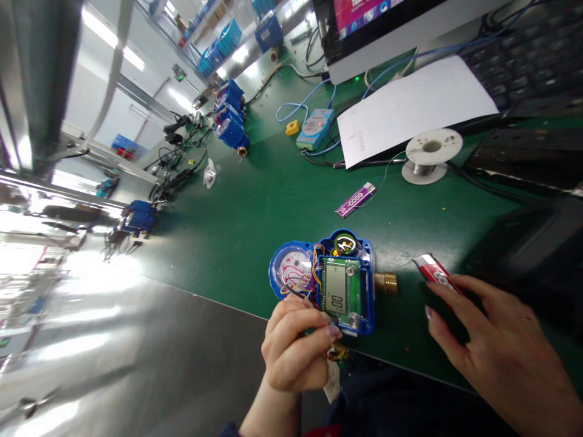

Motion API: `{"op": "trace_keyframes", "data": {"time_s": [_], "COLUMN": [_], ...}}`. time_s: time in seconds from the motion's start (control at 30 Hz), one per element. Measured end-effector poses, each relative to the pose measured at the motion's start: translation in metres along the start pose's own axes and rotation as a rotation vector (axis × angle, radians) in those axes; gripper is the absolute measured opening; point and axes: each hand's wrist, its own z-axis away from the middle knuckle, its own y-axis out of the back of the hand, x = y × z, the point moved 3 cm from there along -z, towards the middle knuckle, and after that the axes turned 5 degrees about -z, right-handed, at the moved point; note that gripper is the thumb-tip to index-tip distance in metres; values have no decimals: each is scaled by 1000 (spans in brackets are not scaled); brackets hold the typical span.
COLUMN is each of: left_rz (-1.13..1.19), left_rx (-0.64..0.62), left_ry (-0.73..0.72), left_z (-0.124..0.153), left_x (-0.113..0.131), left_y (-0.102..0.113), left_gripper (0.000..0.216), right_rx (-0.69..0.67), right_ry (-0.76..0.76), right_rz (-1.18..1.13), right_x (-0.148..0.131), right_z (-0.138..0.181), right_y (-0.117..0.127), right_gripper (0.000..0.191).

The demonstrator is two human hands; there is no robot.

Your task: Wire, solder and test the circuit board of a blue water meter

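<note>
My left hand [296, 346] is closed in a pinch at the near edge of a blue water meter [370, 291], on thin wires [298, 292]. The meter lies uncovered, with a round dial [294, 267], a green circuit board [353, 297] with a lit display [336, 288], and a brass threaded end [387, 283]. More coloured wires [337, 352] hang below the pinch. My right hand [501, 346] has its fingers around a red lighter [432, 267] with a silvery end, right of the meter; the thumb stands a little apart, and the lighter's far part is hidden.
A purple lighter [355, 200] lies beyond the meter, near a solder wire spool [428, 152]. Farther back are a paper sheet [410, 109], a blue interface box [315, 128], a monitor [392, 42] and a keyboard [542, 54]. Other blue meters [230, 124] stand far left.
</note>
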Motion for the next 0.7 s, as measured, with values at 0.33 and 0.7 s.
{"op": "trace_keyframes", "data": {"time_s": [0.33,0.7], "left_rz": [19,49], "left_rx": [-43,-45], "left_ry": [39,20], "left_z": [-6,-4], "left_x": [1,-3], "left_y": [-2,-3], "left_gripper": [16,17], "right_rx": [-18,27], "right_ry": [-1,8], "right_rz": [-7,-21], "right_x": [0,-5], "right_z": [0,-2], "right_y": [0,-1], "right_gripper": [33,32]}}
